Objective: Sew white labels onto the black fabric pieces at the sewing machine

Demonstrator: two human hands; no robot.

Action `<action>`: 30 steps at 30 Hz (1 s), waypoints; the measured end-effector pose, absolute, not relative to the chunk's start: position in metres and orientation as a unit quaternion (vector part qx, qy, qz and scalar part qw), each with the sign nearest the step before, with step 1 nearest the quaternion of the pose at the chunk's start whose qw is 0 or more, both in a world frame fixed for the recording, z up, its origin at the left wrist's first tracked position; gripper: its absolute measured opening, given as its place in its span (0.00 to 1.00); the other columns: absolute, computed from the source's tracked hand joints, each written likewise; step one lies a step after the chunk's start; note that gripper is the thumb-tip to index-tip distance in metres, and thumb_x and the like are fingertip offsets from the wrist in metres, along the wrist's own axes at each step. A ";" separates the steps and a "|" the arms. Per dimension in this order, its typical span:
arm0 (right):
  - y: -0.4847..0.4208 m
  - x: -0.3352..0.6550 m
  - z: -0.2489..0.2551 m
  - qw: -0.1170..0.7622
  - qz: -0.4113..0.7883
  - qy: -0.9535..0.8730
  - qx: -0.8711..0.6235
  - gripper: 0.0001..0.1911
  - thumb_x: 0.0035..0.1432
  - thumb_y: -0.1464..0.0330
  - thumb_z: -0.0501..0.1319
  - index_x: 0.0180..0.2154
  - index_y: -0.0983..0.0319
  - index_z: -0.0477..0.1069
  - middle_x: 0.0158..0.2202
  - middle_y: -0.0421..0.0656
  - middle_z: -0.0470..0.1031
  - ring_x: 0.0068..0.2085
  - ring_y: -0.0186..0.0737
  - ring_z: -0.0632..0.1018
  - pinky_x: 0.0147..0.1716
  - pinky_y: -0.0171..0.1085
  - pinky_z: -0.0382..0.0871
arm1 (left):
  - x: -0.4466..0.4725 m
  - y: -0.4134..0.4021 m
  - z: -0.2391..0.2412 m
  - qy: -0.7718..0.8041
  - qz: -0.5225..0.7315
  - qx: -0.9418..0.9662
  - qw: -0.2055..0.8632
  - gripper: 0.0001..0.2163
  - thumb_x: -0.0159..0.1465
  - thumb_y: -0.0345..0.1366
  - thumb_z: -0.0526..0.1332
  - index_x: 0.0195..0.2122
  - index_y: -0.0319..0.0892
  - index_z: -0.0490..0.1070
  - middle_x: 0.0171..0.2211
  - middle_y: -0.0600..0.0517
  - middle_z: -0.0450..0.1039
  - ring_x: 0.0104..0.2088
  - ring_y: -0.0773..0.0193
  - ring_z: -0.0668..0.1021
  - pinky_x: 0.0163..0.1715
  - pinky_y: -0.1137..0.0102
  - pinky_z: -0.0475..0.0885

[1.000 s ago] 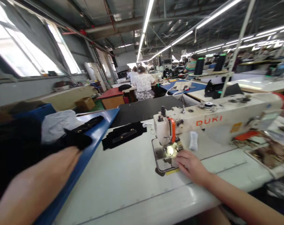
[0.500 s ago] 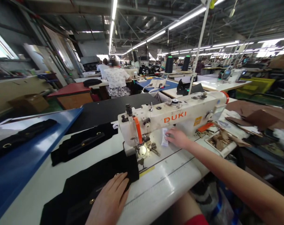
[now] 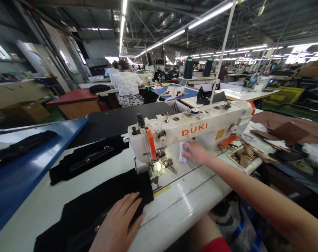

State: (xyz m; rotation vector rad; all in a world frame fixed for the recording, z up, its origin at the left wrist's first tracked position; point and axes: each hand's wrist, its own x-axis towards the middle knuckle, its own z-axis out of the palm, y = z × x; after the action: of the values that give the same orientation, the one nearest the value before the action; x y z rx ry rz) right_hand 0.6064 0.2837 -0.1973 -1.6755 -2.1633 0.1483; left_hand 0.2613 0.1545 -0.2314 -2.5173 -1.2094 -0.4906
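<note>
- Pressing flat: your left hand lies spread, palm down, on the black fabric panel, nearest you on the white sewing table. The panel's far corner sits just beside the presser foot, not yet under it.
- Pinching: your right hand, arm stretched across the table, closes thumb and fingers on a small white label lying on the machine bed, beneath the arm of the DUKI sewing machine.
- Step in hand, as judged: picking up the label while the panel is held ready at the needle.
- Next move calls for: carrying the label to the panel's edge, squaring both under the foot, keeping your left palm steady so the cloth does not creep.
- Farther left: second black piece with metal rings, well apart from your hand; blue board bearing another black strip.
- Farther right: tray of brown scraps.
- Beyond: a seated person in a white top, back turned, at another table.
</note>
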 end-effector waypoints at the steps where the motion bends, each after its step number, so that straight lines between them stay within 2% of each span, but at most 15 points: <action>1: 0.284 0.607 -0.198 0.202 0.054 -0.774 -0.598 0.11 0.56 0.68 0.65 0.42 0.64 0.74 0.44 0.49 0.73 0.45 0.45 0.73 0.46 0.39 0.64 | 0.261 0.154 -0.232 -0.423 -0.173 -0.877 0.150 0.20 0.64 0.50 0.55 0.47 0.43 0.76 0.49 0.46 0.78 0.47 0.52 0.79 0.45 0.58 0.78; 5: 0.284 0.607 -0.200 0.216 0.064 -0.768 -0.600 0.03 0.57 0.71 0.63 0.34 0.62 0.76 0.37 0.45 0.75 0.42 0.42 0.73 0.43 0.38 0.64 | 0.260 0.155 -0.234 -0.431 -0.184 -0.874 0.133 0.19 0.64 0.50 0.55 0.47 0.43 0.76 0.48 0.47 0.78 0.48 0.52 0.79 0.46 0.59 0.78; 10: 0.282 0.602 -0.201 0.247 0.078 -0.750 -0.608 0.05 0.56 0.74 0.62 0.28 0.63 0.75 0.33 0.45 0.75 0.37 0.41 0.74 0.38 0.37 0.65 | 0.261 0.157 -0.233 -0.434 -0.186 -0.874 0.111 0.19 0.63 0.50 0.57 0.47 0.44 0.76 0.49 0.47 0.77 0.48 0.52 0.79 0.47 0.60 0.77; 17: 0.270 0.607 -0.179 0.325 0.110 -0.705 -0.621 0.06 0.57 0.74 0.60 0.30 0.63 0.77 0.33 0.44 0.78 0.35 0.39 0.76 0.37 0.36 0.67 | 0.266 0.150 -0.218 -0.457 -0.228 -0.859 0.027 0.19 0.60 0.49 0.60 0.51 0.50 0.74 0.55 0.48 0.72 0.55 0.50 0.75 0.53 0.53 0.72; 20: 0.244 0.600 -0.169 0.367 0.145 -0.694 -0.602 0.06 0.57 0.72 0.61 0.31 0.62 0.77 0.31 0.41 0.77 0.33 0.38 0.76 0.36 0.35 0.69 | 0.287 0.145 -0.201 -0.499 -0.306 -0.803 -0.111 0.18 0.61 0.47 0.59 0.52 0.50 0.73 0.55 0.48 0.72 0.54 0.51 0.75 0.54 0.53 0.72; 23: 0.204 0.572 -0.171 0.442 0.196 -0.698 -0.528 0.05 0.56 0.69 0.62 0.29 0.60 0.75 0.30 0.40 0.75 0.33 0.37 0.75 0.36 0.36 0.69 | 0.321 0.143 -0.184 -0.522 -0.338 -0.697 -0.356 0.21 0.61 0.49 0.59 0.53 0.49 0.71 0.53 0.46 0.74 0.53 0.51 0.76 0.55 0.53 0.70; 26: 0.166 0.532 -0.184 0.445 0.202 -0.739 -0.464 0.08 0.59 0.70 0.60 0.28 0.59 0.74 0.29 0.40 0.73 0.34 0.37 0.74 0.36 0.36 0.67 | 0.347 0.146 -0.179 -0.496 -0.353 -0.538 -0.583 0.24 0.59 0.52 0.59 0.51 0.43 0.73 0.48 0.44 0.77 0.51 0.51 0.77 0.53 0.57 0.70; 28: 0.150 0.509 -0.195 0.429 0.191 -0.766 -0.440 0.07 0.60 0.70 0.60 0.28 0.59 0.74 0.29 0.41 0.73 0.35 0.39 0.73 0.36 0.37 0.66 | 0.350 0.147 -0.182 -0.499 -0.365 -0.457 -0.640 0.23 0.57 0.53 0.61 0.46 0.40 0.75 0.42 0.44 0.79 0.44 0.53 0.79 0.47 0.60 0.72; 30: 0.142 0.495 -0.201 0.415 0.214 -0.776 -0.424 0.06 0.59 0.70 0.61 0.31 0.59 0.75 0.31 0.41 0.74 0.36 0.39 0.73 0.37 0.38 0.67 | 0.339 0.148 -0.186 -0.529 -0.351 -0.427 -0.644 0.22 0.53 0.53 0.64 0.39 0.39 0.76 0.34 0.47 0.79 0.36 0.57 0.80 0.41 0.64 0.73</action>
State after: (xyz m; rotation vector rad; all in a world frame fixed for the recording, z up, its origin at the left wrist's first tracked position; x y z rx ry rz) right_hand 0.4951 0.1424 -0.2009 -1.0648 -1.9489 0.5366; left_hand 0.3389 0.1476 -0.1862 -2.5329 -3.1400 -2.0843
